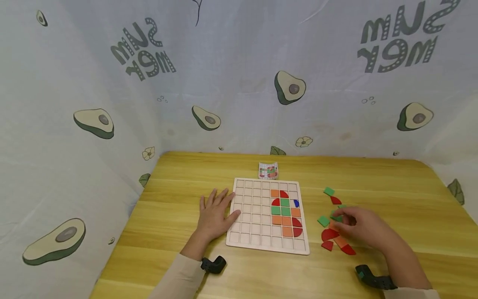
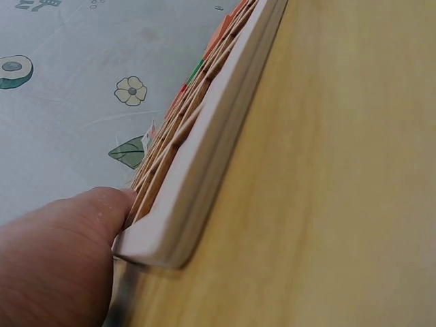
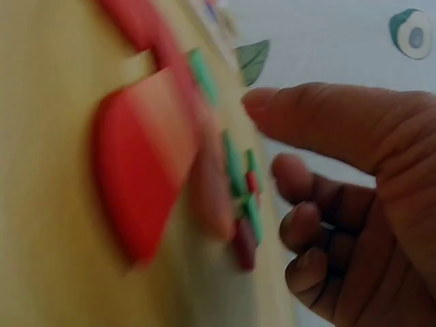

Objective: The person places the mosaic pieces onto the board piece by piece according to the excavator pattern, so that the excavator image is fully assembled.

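Observation:
My left hand (image 1: 215, 216) rests on the left edge of a pale wooden grid board (image 1: 246, 241), fingers spread and thumb over the frame. In the left wrist view the thumb (image 2: 88, 218) lies against the board's corner (image 2: 153, 238). Orange and green squares and red quarter-circles fill several cells at the board's right, beside a blue piece (image 1: 296, 203). My right hand (image 1: 364, 227) hovers over loose pieces, fingers loosely bent, nothing visible between thumb and fingertips. Nearby lie a green square (image 1: 323, 221), a red quarter-circle (image 1: 327, 246) and a red-and-orange pair (image 3: 139, 163), blurred in the right wrist view.
A small curved pattern card (image 1: 268, 170) stands behind the board's far edge. Farther back on the right lie another green square (image 1: 329, 191) and a red piece (image 1: 335, 200). A printed cloth (image 1: 239, 74) hangs behind the wooden table (image 1: 179, 178).

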Available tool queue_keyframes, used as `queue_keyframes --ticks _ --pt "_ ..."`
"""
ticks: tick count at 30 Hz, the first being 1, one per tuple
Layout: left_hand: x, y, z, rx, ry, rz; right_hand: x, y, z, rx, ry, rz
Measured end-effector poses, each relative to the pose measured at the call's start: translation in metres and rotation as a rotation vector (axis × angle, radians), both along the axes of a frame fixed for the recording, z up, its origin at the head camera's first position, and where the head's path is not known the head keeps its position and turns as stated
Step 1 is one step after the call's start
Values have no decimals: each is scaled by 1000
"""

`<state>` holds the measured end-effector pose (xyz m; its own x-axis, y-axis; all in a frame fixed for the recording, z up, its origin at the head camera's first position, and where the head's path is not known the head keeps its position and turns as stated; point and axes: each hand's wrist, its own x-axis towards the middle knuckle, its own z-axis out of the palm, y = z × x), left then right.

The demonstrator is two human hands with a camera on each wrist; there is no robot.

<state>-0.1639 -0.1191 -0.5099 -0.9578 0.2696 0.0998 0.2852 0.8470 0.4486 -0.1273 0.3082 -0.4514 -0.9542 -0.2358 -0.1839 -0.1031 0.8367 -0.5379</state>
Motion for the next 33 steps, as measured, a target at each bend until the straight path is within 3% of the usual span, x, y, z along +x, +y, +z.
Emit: queue_keyframes --ticks 8,23,28,33 --pt "-1 -3 0 -10 7 14 5 6 -16 52 31 -24" --pt "1 1 -1 -3 9 6 5 -3 -10 125 28 -79" --pt "1 0 0 4 11 6 9 -22 -1 126 76 -53" --pt "0 0 0 2 16 5 13 -63 7 76 61 23"
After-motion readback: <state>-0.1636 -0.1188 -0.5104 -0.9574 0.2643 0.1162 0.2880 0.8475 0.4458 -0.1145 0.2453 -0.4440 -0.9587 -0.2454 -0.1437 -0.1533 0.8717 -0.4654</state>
